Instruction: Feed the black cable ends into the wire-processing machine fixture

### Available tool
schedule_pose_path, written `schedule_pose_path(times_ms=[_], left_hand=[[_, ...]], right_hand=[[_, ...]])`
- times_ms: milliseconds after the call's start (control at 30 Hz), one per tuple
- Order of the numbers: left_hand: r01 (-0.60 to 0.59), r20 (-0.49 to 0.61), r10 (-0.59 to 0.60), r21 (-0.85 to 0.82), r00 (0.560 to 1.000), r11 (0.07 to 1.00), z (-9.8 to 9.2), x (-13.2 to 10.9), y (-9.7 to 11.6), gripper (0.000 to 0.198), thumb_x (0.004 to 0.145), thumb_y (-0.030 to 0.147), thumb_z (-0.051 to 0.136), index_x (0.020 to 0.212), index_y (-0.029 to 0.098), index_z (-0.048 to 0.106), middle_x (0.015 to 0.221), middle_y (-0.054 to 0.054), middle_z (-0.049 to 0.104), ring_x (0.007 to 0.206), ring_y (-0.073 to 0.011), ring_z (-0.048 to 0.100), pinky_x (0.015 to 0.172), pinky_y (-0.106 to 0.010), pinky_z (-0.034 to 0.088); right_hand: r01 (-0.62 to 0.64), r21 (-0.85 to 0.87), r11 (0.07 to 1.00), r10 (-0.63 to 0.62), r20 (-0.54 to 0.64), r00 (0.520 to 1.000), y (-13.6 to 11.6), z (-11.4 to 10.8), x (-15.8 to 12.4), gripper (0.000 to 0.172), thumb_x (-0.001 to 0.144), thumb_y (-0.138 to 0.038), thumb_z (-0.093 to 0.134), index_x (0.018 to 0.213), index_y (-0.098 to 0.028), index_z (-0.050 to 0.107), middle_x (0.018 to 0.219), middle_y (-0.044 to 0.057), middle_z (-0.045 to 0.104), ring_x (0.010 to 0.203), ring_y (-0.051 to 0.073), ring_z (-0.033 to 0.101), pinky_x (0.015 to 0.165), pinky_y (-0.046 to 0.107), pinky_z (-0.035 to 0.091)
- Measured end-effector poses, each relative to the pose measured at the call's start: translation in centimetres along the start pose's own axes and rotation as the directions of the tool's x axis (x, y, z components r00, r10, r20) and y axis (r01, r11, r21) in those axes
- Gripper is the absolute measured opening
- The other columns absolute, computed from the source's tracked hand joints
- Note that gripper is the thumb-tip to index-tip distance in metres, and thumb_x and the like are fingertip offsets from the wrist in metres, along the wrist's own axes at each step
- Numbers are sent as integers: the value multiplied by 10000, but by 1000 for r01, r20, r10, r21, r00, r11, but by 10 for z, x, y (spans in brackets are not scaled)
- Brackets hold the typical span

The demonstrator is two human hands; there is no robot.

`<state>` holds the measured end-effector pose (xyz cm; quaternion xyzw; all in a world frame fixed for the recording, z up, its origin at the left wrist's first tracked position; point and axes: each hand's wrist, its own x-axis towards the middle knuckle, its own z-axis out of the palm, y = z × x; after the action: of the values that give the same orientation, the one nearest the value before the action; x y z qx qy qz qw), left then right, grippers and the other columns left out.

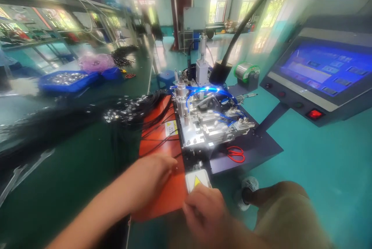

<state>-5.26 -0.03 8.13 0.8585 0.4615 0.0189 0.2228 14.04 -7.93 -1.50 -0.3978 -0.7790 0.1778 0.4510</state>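
Observation:
My left hand [158, 171] is low over an orange board [167, 204], its fingers bent together and partly blurred near the board's right edge. Thin black cables [158, 140] cross the board just beyond it. To its right, my right hand [207, 208] is curled closed by a white plate with a yellow warning triangle [200, 179]. Whatever the fingers of either hand hold is hidden or too small to name. Ahead of both hands stands a metal bench machine [209, 117] with silver cylinders and blue air tubes.
Red-handled scissors [236, 154] lie on the machine's dark base. A control panel [325, 70] with a lit screen stands at right, a solder wire spool [245, 72] behind. Bundled black cables [72, 121], wrenches [17, 175] and a blue tray [65, 82] of small parts are at left.

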Motion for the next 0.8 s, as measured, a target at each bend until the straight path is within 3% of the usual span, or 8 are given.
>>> schedule_pose_path(times_ms=[133,233,300,367,467,600,800], left_hand=[[121,-149,-113,45,982,992,-37,-15,-24,290,919,386,461,1096,310,677,1087,-4,708,947,-222,658,817,-290,492],[313,-281,-271,116,921,943,-70,-31,-42,337,866,498,498,1066,313,695,1042,-5,726,875,-250,661,798,-315,497],[420,-283,-367,156,886,894,-85,-39,-55,343,839,515,513,1035,307,702,993,-12,733,826,-257,657,745,-315,494],[449,-192,-416,180,889,875,-93,-44,-68,310,816,494,542,981,293,710,960,-18,733,810,-249,655,690,-291,481],[427,14,-437,184,900,885,-88,-41,-82,232,752,437,607,847,258,719,844,-24,723,729,-216,648,604,-250,445],[499,258,-501,78,826,863,-68,-25,-84,236,732,423,599,731,212,704,604,-17,646,493,-165,577,479,-231,385],[545,112,-574,208,811,812,-37,-11,-73,274,631,346,686,455,184,551,458,-26,536,515,-172,549,539,-245,401]], right_hand=[[10,29,1000,-10,23,1000,-1,-5,-1,111,833,-111,497,785,-209,517,659,-11,526,574,130,466,546,277,277],[20,60,998,-26,98,995,-1,-9,0,113,839,-102,497,804,-203,533,670,-4,530,595,135,478,555,275,295],[3,61,998,-11,134,991,-1,-11,1,115,848,-103,495,804,-201,538,680,3,530,600,138,479,557,276,300],[-8,49,999,0,148,989,-2,-11,1,113,859,-112,495,805,-200,540,685,6,523,592,138,469,553,278,296],[3,26,1000,-6,142,990,-2,-8,-1,111,872,-119,497,811,-201,543,684,6,511,584,138,457,552,281,293],[41,45,998,-46,120,992,2,-5,-5,114,870,-110,502,829,-204,552,683,4,495,578,139,445,547,280,299],[67,147,987,-84,110,990,9,-8,-5,127,856,-94,513,858,-207,570,698,12,504,619,152,470,564,278,341]])
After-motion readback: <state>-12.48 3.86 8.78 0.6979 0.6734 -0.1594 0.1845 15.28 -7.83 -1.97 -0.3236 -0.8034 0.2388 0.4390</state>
